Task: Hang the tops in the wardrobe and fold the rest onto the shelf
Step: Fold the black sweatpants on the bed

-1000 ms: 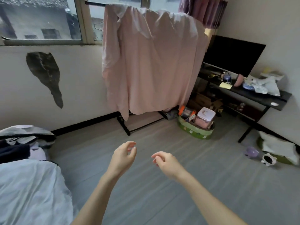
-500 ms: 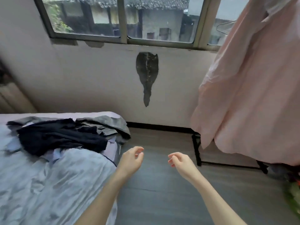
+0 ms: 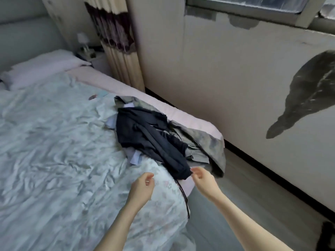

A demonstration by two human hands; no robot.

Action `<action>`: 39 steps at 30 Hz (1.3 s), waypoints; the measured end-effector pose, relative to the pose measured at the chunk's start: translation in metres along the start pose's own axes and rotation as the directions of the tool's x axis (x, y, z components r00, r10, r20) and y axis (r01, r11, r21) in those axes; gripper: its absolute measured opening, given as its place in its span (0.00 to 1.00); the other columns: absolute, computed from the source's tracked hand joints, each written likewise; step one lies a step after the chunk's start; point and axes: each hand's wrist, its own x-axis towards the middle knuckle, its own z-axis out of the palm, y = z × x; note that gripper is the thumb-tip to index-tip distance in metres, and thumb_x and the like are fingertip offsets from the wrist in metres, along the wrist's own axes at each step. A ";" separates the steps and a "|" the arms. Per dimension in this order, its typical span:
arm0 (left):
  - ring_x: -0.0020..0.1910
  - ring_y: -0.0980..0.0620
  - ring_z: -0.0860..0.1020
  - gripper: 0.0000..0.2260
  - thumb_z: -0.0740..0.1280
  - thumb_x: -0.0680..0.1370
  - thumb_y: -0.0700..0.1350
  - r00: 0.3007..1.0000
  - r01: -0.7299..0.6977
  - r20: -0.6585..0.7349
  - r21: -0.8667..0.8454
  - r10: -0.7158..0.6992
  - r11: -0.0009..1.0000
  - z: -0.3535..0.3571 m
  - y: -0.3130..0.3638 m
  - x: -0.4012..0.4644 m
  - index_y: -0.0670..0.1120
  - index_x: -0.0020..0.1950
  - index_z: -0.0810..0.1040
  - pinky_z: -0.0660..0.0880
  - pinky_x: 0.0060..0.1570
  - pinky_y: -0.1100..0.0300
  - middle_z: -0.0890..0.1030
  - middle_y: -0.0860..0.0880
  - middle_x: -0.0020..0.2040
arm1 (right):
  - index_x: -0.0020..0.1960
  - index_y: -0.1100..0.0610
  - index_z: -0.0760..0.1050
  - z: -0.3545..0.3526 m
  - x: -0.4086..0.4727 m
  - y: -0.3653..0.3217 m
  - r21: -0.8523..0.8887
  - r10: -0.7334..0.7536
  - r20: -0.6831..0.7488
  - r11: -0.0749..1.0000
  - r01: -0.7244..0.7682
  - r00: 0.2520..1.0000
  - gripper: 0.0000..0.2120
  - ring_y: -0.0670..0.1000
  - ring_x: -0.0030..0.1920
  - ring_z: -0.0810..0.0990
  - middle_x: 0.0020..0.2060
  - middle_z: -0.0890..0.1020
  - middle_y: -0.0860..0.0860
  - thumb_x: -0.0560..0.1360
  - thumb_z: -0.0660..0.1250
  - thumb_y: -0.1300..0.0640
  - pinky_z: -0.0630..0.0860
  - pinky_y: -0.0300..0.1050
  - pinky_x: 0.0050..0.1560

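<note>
A heap of clothes is seen on the near corner of a bed (image 3: pixel 54 142), close to the mattress edge by the wall. Uppermost lies a dark navy garment (image 3: pixel 148 140) — soft, crumpled, with a long limp sleeve or leg trailing toward the corner. Beneath and beside it a grey-green mottled garment (image 3: pixel 208 142) is spread, its stiffer cloth draped over the mattress edge. Pale blue fabric (image 3: pixel 135 158) is glimpsed under the dark piece, only in small folded patches. A thin black cord (image 3: pixel 184 196) is seen running from the heap down over the bed's corner.

The left hand (image 3: pixel 142 190) is held just above the rumpled, faintly floral quilt (image 3: pixel 72 187); its fingers are loosely curled and nothing is gripped. The right hand (image 3: pixel 204 179) is held at the lower tip of the dark navy garment, fingers loosely bent, their tips at or just beside the cloth; whether the fabric is actually pinched cannot be told, so the state of that grip is left undecided.

A pale pink pillow (image 3: pixel 43 64) is set at the head of the bed. A pleated cream curtain (image 3: pixel 117 51) with a dark purple patterned band hangs beside it. On the plastered wall (image 3: pixel 226 78) a large dark patch (image 3: pixel 311 91) of peeled surface is visible, and grey plank flooring (image 3: pixel 253 196) is laid below.
</note>
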 end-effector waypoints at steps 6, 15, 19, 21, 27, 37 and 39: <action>0.52 0.54 0.75 0.13 0.59 0.81 0.44 0.984 0.175 -0.014 -0.056 -0.176 0.983 0.020 -0.011 0.082 0.47 0.64 0.74 0.69 0.48 0.65 0.77 0.50 0.57 | 0.71 0.61 0.60 0.044 0.114 0.026 -0.153 0.158 0.114 0.978 -0.140 0.981 0.27 0.59 0.68 0.67 0.67 0.70 0.57 0.76 0.63 0.56 0.66 0.51 0.66; 0.46 0.57 0.76 0.12 0.64 0.78 0.41 0.954 0.284 -0.056 -0.137 -0.294 0.949 0.026 -0.026 0.125 0.47 0.62 0.75 0.68 0.40 0.76 0.79 0.49 0.55 | 0.65 0.60 0.64 0.090 0.197 0.026 -0.384 0.481 0.266 0.848 -0.366 0.835 0.22 0.53 0.50 0.75 0.59 0.76 0.55 0.73 0.64 0.56 0.59 0.37 0.29; 0.58 0.57 0.72 0.23 0.68 0.76 0.44 0.976 0.214 -0.029 -0.100 -0.217 0.972 0.024 -0.014 0.119 0.52 0.69 0.67 0.67 0.55 0.67 0.71 0.54 0.66 | 0.46 0.57 0.68 0.063 0.201 -0.020 -0.480 0.171 0.339 0.877 0.014 0.925 0.05 0.58 0.47 0.75 0.49 0.79 0.55 0.73 0.60 0.56 0.68 0.43 0.39; 0.69 0.59 0.61 0.33 0.69 0.75 0.46 0.996 0.089 -0.004 -0.051 -0.089 0.995 0.021 0.003 0.117 0.58 0.75 0.56 0.62 0.65 0.64 0.58 0.62 0.71 | 0.38 0.55 0.63 0.031 0.201 -0.056 -0.488 -0.086 0.385 0.827 0.281 0.919 0.09 0.58 0.45 0.75 0.42 0.76 0.54 0.74 0.60 0.56 0.66 0.45 0.40; 0.74 0.61 0.40 0.51 0.74 0.71 0.48 0.964 -0.217 -0.107 0.206 0.242 0.954 -0.010 0.100 0.128 0.74 0.66 0.32 0.52 0.71 0.52 0.34 0.69 0.71 | 0.31 0.53 0.58 -0.078 0.183 -0.158 -0.290 -0.522 0.624 0.537 0.792 0.582 0.20 0.48 0.34 0.64 0.33 0.65 0.46 0.76 0.65 0.57 0.59 0.41 0.37; 0.48 0.58 0.78 0.09 0.71 0.74 0.48 0.818 -0.438 -0.375 0.087 0.437 0.895 -0.053 0.240 0.099 0.51 0.53 0.77 0.71 0.46 0.73 0.79 0.60 0.44 | 0.54 0.49 0.73 -0.212 0.135 -0.206 0.197 -0.813 0.223 0.578 0.792 0.538 0.14 0.40 0.46 0.77 0.47 0.78 0.43 0.71 0.73 0.57 0.72 0.32 0.47; 0.51 0.60 0.78 0.11 0.71 0.75 0.44 0.751 -0.512 -0.485 0.002 0.448 0.859 -0.057 0.269 0.082 0.49 0.57 0.77 0.71 0.49 0.75 0.80 0.58 0.49 | 0.63 0.43 0.66 -0.224 0.131 -0.192 0.381 -0.749 0.291 0.661 0.646 0.595 0.28 0.44 0.56 0.78 0.57 0.77 0.44 0.70 0.74 0.60 0.74 0.40 0.57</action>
